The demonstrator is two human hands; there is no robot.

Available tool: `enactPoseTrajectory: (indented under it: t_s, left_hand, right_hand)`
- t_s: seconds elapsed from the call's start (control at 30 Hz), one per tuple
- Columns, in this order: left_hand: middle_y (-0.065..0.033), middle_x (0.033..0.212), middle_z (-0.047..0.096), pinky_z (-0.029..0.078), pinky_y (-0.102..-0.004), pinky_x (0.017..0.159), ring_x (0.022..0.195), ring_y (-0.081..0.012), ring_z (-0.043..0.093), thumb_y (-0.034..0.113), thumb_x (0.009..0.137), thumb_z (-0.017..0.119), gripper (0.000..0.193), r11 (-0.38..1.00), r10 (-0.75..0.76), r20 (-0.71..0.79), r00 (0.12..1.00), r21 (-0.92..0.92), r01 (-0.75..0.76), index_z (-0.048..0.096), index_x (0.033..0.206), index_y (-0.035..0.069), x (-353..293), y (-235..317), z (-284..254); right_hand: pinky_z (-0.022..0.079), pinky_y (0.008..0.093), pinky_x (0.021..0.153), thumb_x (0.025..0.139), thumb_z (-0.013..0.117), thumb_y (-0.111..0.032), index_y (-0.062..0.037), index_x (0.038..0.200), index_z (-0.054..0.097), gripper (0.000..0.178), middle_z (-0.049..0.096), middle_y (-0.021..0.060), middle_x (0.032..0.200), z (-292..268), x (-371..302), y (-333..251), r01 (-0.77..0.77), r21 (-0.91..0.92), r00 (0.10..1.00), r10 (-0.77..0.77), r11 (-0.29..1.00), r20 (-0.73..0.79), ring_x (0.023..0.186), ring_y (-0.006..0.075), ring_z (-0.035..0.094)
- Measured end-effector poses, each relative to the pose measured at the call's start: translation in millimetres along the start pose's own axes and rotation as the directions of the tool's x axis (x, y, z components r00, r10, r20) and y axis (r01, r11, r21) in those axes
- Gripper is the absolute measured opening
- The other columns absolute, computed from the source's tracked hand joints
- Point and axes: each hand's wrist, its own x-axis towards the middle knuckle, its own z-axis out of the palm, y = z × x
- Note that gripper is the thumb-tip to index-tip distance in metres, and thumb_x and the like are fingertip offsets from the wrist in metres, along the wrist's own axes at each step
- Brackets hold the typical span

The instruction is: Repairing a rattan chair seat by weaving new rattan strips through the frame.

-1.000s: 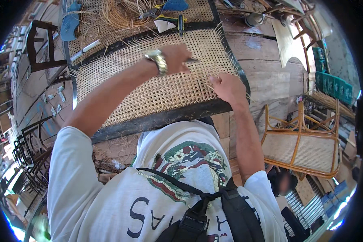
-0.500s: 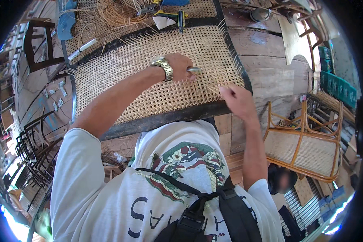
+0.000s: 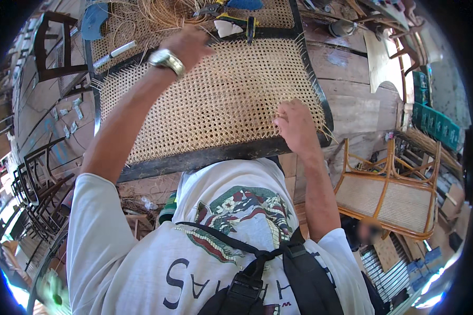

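A woven cane panel (image 3: 194,105) in a dark frame lies across my lap. My right hand (image 3: 298,126) is low over its right part, thumb and fingers pinched on what looks like a short cane strand (image 3: 277,114). My left hand (image 3: 188,46), with a metal-banded watch at the wrist, is over the panel's far edge, beside a loose coil of cane strands (image 3: 163,16). Its back hides most of its fingers, and whatever it may hold cannot be made out. Loose cane ends stick out along the frame's sides.
Beyond the panel lie pliers (image 3: 210,9), a yellow-and-black screwdriver (image 3: 251,30), a white scrap (image 3: 228,28), a blue piece (image 3: 94,21) and a white tube (image 3: 123,49). A rattan seat (image 3: 386,194) stands right; dark chair frames (image 3: 58,47) stand left. A person (image 3: 360,231) is at lower right.
My left hand has moved away and to the left, from the panel's middle to the coil; the silver tool it held no longer shows. My right hand has shifted slightly left.
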Motion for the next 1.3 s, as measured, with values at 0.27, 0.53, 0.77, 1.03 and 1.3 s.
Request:
enactPoseTrajectory:
  t_s: [0.27,0.53,0.77,1.03,1.3]
  left_hand:
    - [-0.0101,0.098,0.059,0.052,-0.0443,0.067,0.079,-0.0307,0.064,0.034,0.086,0.072,0.031,0.858,0.178,0.192,0.965,-0.511,-0.057,0.066,0.097,0.006,-17.8,94.4,34.5]
    - [-0.0181,0.081,0.069,0.052,-0.0461,0.067,0.074,-0.0353,0.066,0.047,0.084,0.071,0.042,0.889,0.161,0.397,0.904,-0.457,0.042,0.066,0.091,0.005,2.7,105.1,32.2]
    - [-0.0058,0.073,0.058,0.048,-0.0346,0.056,0.065,-0.0199,0.059,0.048,0.092,0.063,0.042,0.799,-0.016,0.478,0.878,-0.523,0.299,0.061,0.078,0.008,3.0,18.3,43.5]
    - [-0.0102,0.079,0.064,0.049,-0.0439,0.071,0.075,-0.0252,0.064,0.05,0.089,0.065,0.044,0.943,-0.068,0.301,0.951,-0.292,0.16,0.064,0.084,0.006,-0.7,-17.9,-16.7]
    - [-0.0182,0.103,0.071,0.054,-0.0445,0.086,0.096,-0.0334,0.069,0.055,0.088,0.065,0.054,0.93,-0.353,0.356,0.865,0.037,0.364,0.069,0.112,0.006,-4.4,-86.3,3.3]
  right_hand:
    - [0.048,0.0444,0.075,0.083,0.068,-0.016,-0.0093,0.088,0.064,0.009,0.061,0.0087,0.092,16.9,-4.9,9.2,-0.032,-0.066,0.997,0.026,0.997,-0.078,0.085,0.0307,0.062]
    - [0.05,0.0423,0.071,0.087,0.063,-0.009,-0.0052,0.086,0.063,0.004,0.06,0.0121,0.087,20.7,-8.4,11.7,-0.071,0.218,0.988,0.099,0.973,-0.119,0.08,0.0331,0.061]
    - [0.05,0.0401,0.069,0.085,0.065,-0.007,-0.0061,0.088,0.064,0.003,0.06,0.0112,0.084,12.3,-11.5,9.3,0.017,0.197,0.99,0.011,0.98,-0.141,0.076,0.0303,0.061]
    - [0.05,0.0372,0.074,0.09,0.065,-0.012,-0.003,0.099,0.065,0.013,0.064,0.0119,0.091,38.2,44.3,-6.5,0.257,0.409,0.96,-0.182,0.876,-0.214,0.082,0.0306,0.062]
    - [0.048,0.0248,0.067,0.102,0.053,-0.019,-0.0029,0.101,0.066,0.021,0.062,0.0033,0.084,-34.0,68.3,-77.7,0.046,0.873,0.997,0.03,0.486,-0.069,0.075,0.0101,0.058]
